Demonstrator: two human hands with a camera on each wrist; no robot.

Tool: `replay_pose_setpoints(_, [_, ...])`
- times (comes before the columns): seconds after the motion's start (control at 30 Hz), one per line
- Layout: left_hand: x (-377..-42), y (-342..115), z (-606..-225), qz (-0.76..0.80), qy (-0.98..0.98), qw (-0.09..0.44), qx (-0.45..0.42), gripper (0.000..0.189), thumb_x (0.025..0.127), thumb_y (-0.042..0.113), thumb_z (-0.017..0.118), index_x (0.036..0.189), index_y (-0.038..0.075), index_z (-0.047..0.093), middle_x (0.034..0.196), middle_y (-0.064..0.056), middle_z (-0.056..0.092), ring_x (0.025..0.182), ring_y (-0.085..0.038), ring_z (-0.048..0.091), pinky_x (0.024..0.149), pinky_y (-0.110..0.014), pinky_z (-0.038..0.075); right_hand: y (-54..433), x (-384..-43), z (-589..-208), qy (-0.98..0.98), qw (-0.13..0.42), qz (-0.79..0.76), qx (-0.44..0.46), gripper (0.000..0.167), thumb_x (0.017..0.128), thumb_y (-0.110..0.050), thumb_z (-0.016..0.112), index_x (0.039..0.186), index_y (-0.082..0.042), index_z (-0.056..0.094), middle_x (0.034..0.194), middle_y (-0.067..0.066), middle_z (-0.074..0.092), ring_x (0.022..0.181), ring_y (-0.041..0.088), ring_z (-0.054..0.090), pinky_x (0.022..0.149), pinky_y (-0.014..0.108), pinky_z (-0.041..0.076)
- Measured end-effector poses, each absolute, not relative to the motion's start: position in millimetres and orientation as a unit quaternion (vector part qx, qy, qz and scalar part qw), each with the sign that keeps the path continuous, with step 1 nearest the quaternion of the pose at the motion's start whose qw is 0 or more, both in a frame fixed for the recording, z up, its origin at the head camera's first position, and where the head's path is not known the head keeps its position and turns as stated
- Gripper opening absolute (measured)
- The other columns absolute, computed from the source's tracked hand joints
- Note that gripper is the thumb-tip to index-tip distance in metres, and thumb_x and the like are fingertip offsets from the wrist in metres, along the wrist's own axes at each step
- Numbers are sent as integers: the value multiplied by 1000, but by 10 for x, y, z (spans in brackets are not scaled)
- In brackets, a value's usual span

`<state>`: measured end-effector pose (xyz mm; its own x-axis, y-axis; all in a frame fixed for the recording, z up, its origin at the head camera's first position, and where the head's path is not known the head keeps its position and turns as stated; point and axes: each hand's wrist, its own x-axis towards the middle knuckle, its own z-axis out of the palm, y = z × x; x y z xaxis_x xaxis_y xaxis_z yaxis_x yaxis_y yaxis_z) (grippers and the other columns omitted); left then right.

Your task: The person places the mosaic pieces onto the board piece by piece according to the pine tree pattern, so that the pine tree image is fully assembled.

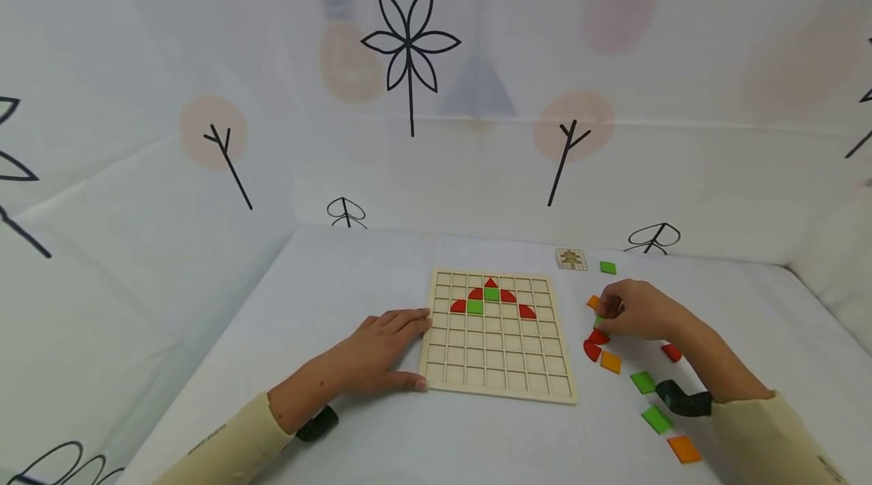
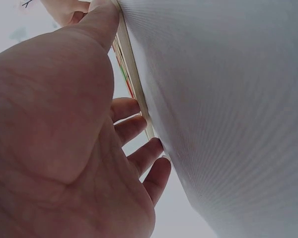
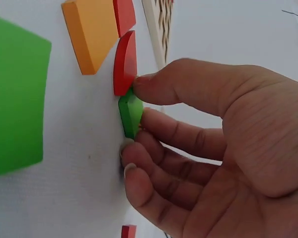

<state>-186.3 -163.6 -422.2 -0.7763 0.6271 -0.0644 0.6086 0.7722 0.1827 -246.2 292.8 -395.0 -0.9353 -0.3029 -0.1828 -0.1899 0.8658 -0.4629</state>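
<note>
My left hand lies with extended fingers against the left edge of a wooden grid board. Its fingertips touch the rim in the left wrist view. On the board, green squares and red quarter-round tiles sit in cells below a red triangle. Right of the board, my right hand pinches a green square tile between thumb and index finger, low over the table. Close by the thumb lies a red quarter-round tile. In the head view the fingers partly hide the green tile.
Several loose tiles lie right of the board, including an orange one, green ones and another orange one nearer the front. A small tree-pattern card lies behind, beside a green tile. A printed cloth wall closes the back.
</note>
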Motion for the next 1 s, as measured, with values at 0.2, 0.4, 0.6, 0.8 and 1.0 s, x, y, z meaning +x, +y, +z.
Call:
replay_pose_setpoints(0.2, [-1862,-1635,-4232,78,940,65,326,96,93,73,64,167,21,33,174,5,26,158,-21,29,119,-53,36,2914,-2458,-3953,959,117,-218,-136,22,86,-16,85,90,-8,66,88,2,64,83,21,58,73,35,54])
replay_pose_setpoints(0.4, [-1862,-1635,-4234,79,940,66,325,96,93,73,65,167,21,33,174,5,26,158,-21,29,120,-53,36,2916,-2466,-3985,959,110,-222,-141,22,85,-15,86,91,-8,66,88,1,64,82,20,58,72,35,53])
replay_pose_setpoints(0.6, [-1866,-1633,-4231,76,940,66,325,96,93,73,65,166,21,33,174,5,26,158,-22,29,120,-53,36,2907,-2474,-3983,957,112,-231,-136,24,86,-13,85,101,-3,69,91,3,66,85,21,59,77,36,56])
replay_pose_setpoints(0.8, [-1867,-1628,-4228,76,941,67,323,96,92,73,65,166,21,33,174,5,25,158,-22,29,120,-53,35,2895,-2463,-3969,955,118,-236,-138,22,87,-12,84,99,-4,68,91,3,64,85,21,58,76,36,56])
replay_pose_setpoints(1.0, [-1863,-1628,-4221,77,941,68,323,96,92,73,65,167,21,33,174,5,25,158,-22,29,120,-53,36,2904,-2464,-3977,947,121,-251,-158,18,89,-9,82,99,-7,67,91,1,64,85,21,58,76,35,54])
